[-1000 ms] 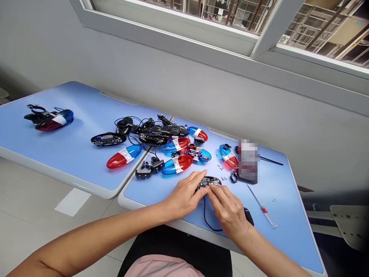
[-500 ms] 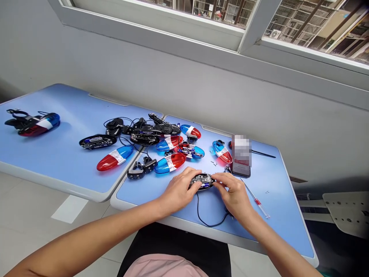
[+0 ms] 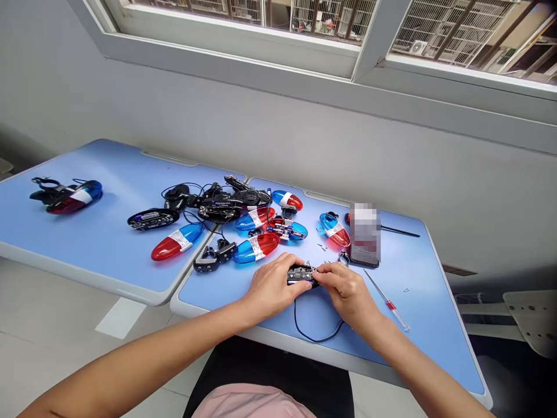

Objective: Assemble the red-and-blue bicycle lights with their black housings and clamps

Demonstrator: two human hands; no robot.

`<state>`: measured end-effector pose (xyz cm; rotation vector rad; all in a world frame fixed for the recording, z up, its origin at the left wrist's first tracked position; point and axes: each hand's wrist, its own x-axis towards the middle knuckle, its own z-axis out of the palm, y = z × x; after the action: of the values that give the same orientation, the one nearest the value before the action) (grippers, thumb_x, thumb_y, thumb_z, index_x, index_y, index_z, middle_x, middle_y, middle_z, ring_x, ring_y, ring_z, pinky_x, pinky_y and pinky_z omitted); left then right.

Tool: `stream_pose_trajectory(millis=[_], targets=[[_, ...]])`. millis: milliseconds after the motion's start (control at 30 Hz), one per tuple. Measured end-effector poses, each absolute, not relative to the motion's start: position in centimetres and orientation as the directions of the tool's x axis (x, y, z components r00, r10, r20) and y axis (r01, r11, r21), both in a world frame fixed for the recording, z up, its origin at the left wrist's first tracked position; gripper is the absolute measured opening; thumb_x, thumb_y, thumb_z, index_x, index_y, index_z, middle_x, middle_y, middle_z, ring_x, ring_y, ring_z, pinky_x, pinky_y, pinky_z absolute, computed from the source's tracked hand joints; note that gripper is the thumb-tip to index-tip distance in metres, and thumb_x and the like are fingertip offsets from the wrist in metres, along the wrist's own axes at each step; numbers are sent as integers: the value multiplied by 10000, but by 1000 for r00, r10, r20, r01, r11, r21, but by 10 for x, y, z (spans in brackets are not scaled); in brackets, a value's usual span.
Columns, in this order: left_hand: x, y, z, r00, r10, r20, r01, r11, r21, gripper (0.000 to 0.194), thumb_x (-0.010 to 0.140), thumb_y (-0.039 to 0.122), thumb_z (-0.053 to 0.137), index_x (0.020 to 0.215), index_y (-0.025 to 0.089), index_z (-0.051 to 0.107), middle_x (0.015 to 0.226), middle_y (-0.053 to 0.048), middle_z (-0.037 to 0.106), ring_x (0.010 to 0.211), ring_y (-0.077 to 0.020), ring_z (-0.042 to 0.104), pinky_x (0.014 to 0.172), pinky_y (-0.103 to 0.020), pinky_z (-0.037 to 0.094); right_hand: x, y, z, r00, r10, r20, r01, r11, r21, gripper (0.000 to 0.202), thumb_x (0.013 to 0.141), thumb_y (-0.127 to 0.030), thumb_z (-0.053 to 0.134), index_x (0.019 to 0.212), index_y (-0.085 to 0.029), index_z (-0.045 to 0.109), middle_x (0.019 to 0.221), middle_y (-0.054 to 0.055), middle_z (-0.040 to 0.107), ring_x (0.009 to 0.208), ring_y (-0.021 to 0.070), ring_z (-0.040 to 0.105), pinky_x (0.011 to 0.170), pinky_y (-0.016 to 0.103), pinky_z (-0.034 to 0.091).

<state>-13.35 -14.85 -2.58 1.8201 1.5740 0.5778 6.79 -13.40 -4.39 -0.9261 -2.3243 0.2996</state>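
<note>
My left hand (image 3: 272, 283) is closed around the left end of an open black bicycle-light housing (image 3: 300, 274), thumb along its near side. A circuit board and a blue battery show inside it. My right hand (image 3: 346, 284) has thumb and forefinger pinched at the housing's right end; its fingertips cover that part. A black cable (image 3: 307, 335) loops from the housing toward my right wrist. Just beyond my hands lie small screws (image 3: 322, 247) and a black clamp ring (image 3: 344, 259).
Red-and-blue light covers (image 3: 256, 248), black housings with cables (image 3: 152, 219) and button units (image 3: 214, 256) crowd the left and middle. A phone (image 3: 364, 255), a screwdriver (image 3: 400, 231) and a clear pen with red grip (image 3: 391, 306) lie right. An assembled light (image 3: 73, 197) sits far left.
My right thumb and forefinger have shifted left and inward over the housing's right end. The left hand keeps its hold. The view has tilted and shifted slightly.
</note>
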Motion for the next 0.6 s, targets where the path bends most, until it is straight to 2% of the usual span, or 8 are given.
stream_pose_trajectory(millis=[267,400,533,600], targets=[[-135,-149,-30,201,979,-43,660,-103,744,267,806,306,688,1054,229,628,1060,-13,669,968,-243,641,836,-354,486,69,-132,-47,-588,662,465,538,749,-386,260,967,-137,460,960,-214,708,922,75,707,785,164,631,665,291,541],[-145,-144,-32,297,954,-45,600,-149,786,303,836,335,670,1115,233,613,1102,-30,653,1007,-241,627,875,-365,483,68,-131,-45,-595,650,472,535,759,-371,250,970,-142,459,958,-217,697,927,72,703,785,167,627,645,283,535],[-164,-139,-30,473,878,-75,499,-197,844,575,769,293,726,1304,226,525,1296,-80,566,1188,-264,546,1005,-392,444,68,-132,-44,-591,650,478,540,759,-364,231,966,-137,469,973,-200,691,939,85,699,784,170,630,629,282,536],[-171,-138,-28,514,851,-108,453,-163,877,684,760,263,719,1389,228,453,1403,-94,500,1286,-273,479,1067,-399,403,67,-133,-44,-594,651,473,542,758,-362,224,962,-133,475,982,-193,690,954,89,697,792,174,631,635,287,540]])
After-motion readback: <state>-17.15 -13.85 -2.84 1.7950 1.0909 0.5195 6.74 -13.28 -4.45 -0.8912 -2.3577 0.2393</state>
